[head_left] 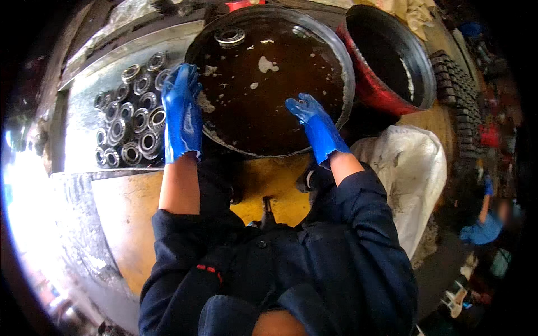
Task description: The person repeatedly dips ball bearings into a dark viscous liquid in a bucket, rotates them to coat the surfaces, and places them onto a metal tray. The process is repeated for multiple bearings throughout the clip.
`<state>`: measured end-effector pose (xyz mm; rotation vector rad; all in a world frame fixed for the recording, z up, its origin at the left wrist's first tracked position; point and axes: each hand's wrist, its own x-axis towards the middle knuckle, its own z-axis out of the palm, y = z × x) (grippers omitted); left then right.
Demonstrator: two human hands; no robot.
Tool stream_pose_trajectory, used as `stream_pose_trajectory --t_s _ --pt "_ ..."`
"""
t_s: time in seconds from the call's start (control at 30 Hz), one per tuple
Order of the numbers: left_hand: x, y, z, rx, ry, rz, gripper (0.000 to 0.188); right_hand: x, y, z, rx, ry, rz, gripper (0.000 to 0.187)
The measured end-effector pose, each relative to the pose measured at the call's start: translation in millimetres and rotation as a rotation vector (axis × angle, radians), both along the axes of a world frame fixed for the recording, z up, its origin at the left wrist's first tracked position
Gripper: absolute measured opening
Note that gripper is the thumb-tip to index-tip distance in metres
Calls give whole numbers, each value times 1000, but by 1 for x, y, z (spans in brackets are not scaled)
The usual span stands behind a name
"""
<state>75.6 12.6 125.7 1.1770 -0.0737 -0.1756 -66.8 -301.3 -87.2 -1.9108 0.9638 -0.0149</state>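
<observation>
Blue gloves cover both hands; left hand (182, 109) has its fingers (180, 75) pressed together and bent near the tips, pointing away from the body, at the tub's left rim next to the tray's right edge; cannot tell if anything sits under them; right hand (315, 122) is over the tub's near right part, fingers loosely curled and a little parted, no pinch visible; the round tub (348, 73) holds dark brown liquid (269, 103) with pale foam patches (267, 65); one ring-shaped bearing (230, 37) shows by the tub's far left rim; a shiny round piece (301, 31), partly hidden, lies near the far right rim; left of the tub, a pale metal tray (81, 129) carries many bearings (127, 111), grouped from its middle to its right edge and down to its near edge; right of the tub stands a red drum (367, 84), a white sack (406, 168) on its near side; dark ridged pieces (459, 103) are stacked beyond the drum; farther right, a co-worker (479, 228) in blue, one gloved arm raised, blurry.
</observation>
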Motion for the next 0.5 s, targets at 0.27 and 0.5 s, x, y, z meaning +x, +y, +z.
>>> stream_pose_trajectory --t_s 0.27,0.5 --pt "23 54 -9 526 -384 154 42 20 49 107 450 -243 -196 75" --pt "60 63 -23 -148 73 186 43 92 -25 -39 216 -5 -65 52"
